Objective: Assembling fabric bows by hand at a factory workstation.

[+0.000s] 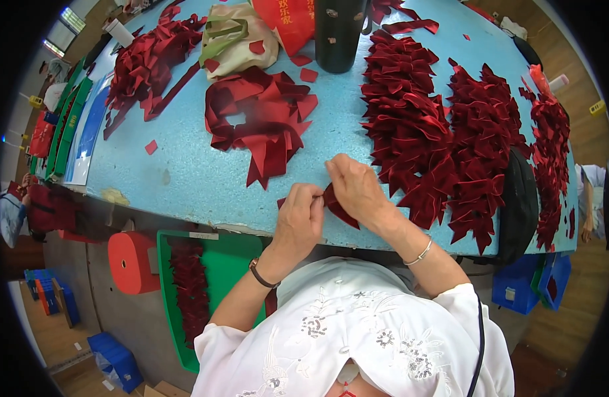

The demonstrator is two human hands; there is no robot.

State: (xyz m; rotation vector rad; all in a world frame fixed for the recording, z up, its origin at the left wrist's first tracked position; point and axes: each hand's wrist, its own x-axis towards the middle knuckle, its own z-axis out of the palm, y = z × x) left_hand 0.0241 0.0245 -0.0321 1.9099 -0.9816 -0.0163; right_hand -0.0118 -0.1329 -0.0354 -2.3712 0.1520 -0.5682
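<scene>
Close to the table's near edge, a dark red velvet ribbon (339, 208) is pinched between my two hands. My left hand (300, 210) closes on its left part, and a small tip pokes out past that hand. My right hand (355, 187) grips it from above, with one end hanging below the fingers. The fingers hide its middle, so I cannot tell whether it is knotted. Beyond my hands lies a loose heap of red ribbon strips (278, 112). Just right of my right hand, red ribbon bows (410, 112) are stacked in a long pile.
More bow piles (480, 145) and a black bag (518, 205) lie rightward on the blue table (179, 178). At the back stand a dark bottle (337, 40) and a cream bag (238, 40); another ribbon heap (152, 59) is left. Below sit a green crate (232, 255) and a red roll (131, 261).
</scene>
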